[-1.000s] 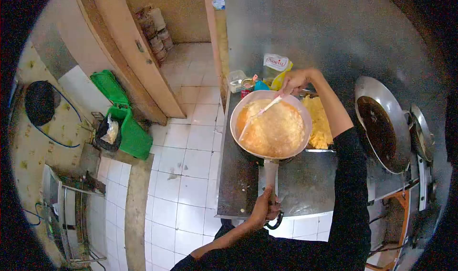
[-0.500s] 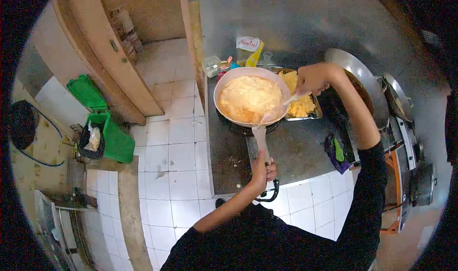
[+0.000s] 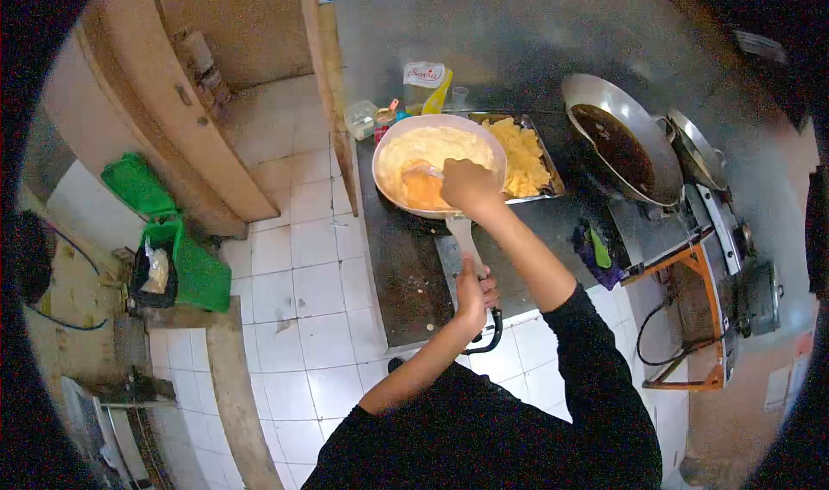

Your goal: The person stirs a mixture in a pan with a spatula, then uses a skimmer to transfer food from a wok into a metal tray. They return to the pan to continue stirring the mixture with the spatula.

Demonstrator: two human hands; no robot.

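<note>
My left hand (image 3: 473, 295) is wrapped around the pale handle (image 3: 461, 235) of a frying pan (image 3: 379, 179) on the stove. A layer of yellow egg (image 3: 436, 136) fills the pan, with a wetter orange patch toward the front. Over the pan's right half, my right hand (image 3: 471, 186) is closed on a spatula (image 3: 425, 170), whose head reaches into the egg left of the hand. Most of the spatula's handle is hidden by the fingers. Just right of the pan, a metal tray (image 3: 560, 181) holds cooked yellow egg pieces (image 3: 521, 156).
Behind the pan stand an oil pouch (image 3: 426, 88), a clear plastic tub (image 3: 360, 120) and a small can. A wok (image 3: 596, 93) with dark oil sits at right. A purple-and-green cloth-like item (image 3: 598, 252) lies by the counter edge. A green bin (image 3: 203, 270) is on the left.
My right hand has moved left and down over the pan, carrying the spatula head from the front right toward the middle of the egg. My left hand keeps its grip. The view has shifted slightly.
</note>
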